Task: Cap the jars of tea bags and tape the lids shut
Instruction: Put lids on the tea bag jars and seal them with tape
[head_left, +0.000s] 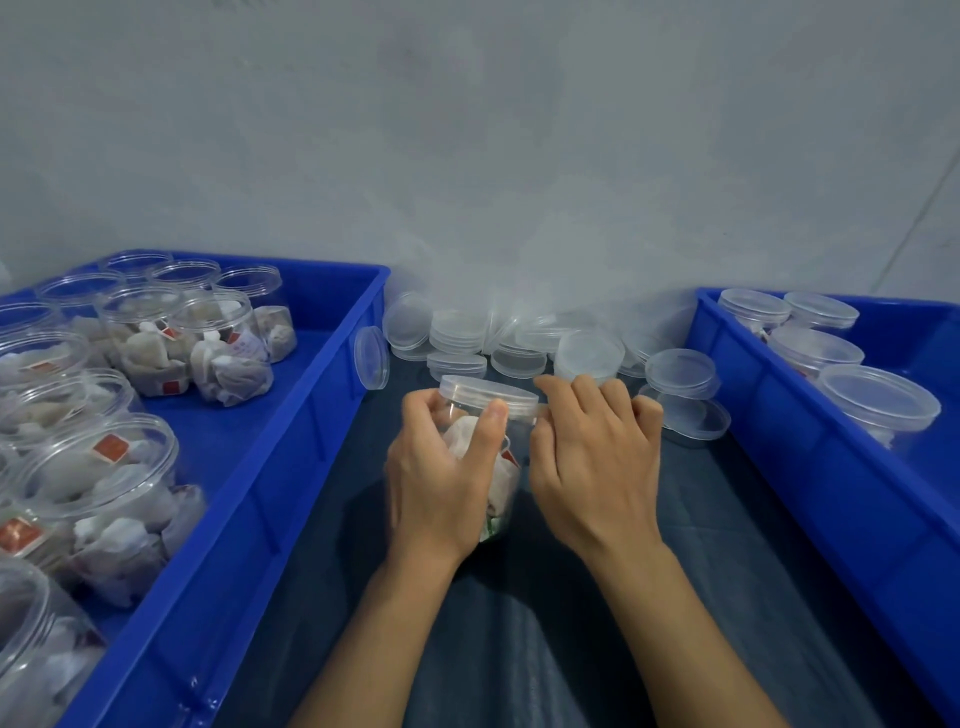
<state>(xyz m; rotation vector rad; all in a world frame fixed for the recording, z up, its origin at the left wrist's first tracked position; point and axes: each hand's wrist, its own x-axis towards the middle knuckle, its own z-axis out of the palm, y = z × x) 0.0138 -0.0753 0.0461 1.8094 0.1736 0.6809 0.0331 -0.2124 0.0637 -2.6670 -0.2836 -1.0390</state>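
Centre of the dark blue cloth-covered table (571, 649): a clear plastic jar of white tea bags (496, 467), upright or a touch tilted, long axis vertical, a clear round lid (488, 392) already seated on top. Left hand (441, 483) wrapped round the jar's body, thumb up against the lid's rim, steadying. Right hand (592, 467) just beside the jar on its right, fingers curled, seemingly pinching something thin and clear at the lid's edge, likely a strip of tape (540, 410), though too faint to be sure. No roll of tape in view.

Key relation: seam between lid and jar running level round the top, facing the right hand, which sits nearer to it than the left. Next move, by the look of it, calls for wrapping along that seam, jar turned by the left hand.

To the left, a blue plastic crate (311, 441) of open, uncapped jars stuffed with tea bags. To the right, a second blue crate (779, 415) with capped jars. Beyond the hands, against the grey wall, a heap of loose clear lids (519, 338).
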